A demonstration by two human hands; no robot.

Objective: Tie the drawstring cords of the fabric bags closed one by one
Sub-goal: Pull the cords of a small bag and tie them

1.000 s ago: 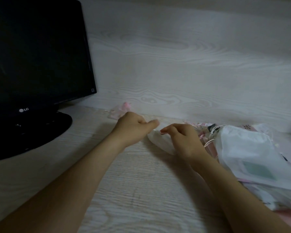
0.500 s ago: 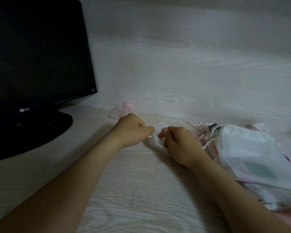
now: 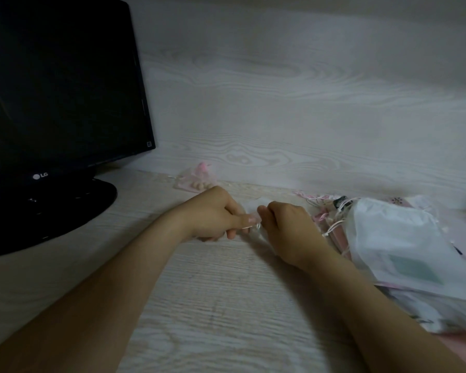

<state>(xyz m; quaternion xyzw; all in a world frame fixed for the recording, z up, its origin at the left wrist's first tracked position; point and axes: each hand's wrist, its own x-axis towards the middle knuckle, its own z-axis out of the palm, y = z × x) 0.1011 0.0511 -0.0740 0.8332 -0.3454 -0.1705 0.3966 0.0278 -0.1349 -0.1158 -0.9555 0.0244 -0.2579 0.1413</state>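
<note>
A small white fabric bag (image 3: pixel 250 208) lies on the desk between my hands, mostly hidden by them. My left hand (image 3: pixel 215 216) is curled and pinches the thin white drawstring cord (image 3: pixel 256 226) between thumb and forefinger. My right hand (image 3: pixel 288 230) is curled beside it, fingers tucked at the cord's other end, the two hands nearly touching. A pile of other drawstring bags (image 3: pixel 404 238), white sheer and pink, lies just right of my right hand with loose pink and white cords at its left edge.
A black monitor (image 3: pixel 59 103) on a round stand fills the left side. A small pink sheer bag (image 3: pixel 197 179) rests against the white wood-grain back wall (image 3: pixel 307 103). The pale wood desk (image 3: pixel 213 305) stretches toward me between my forearms.
Both hands have drawn toward me and closed together over the small white bag. The fingers went from pointing flat to curled, pinching the cord.
</note>
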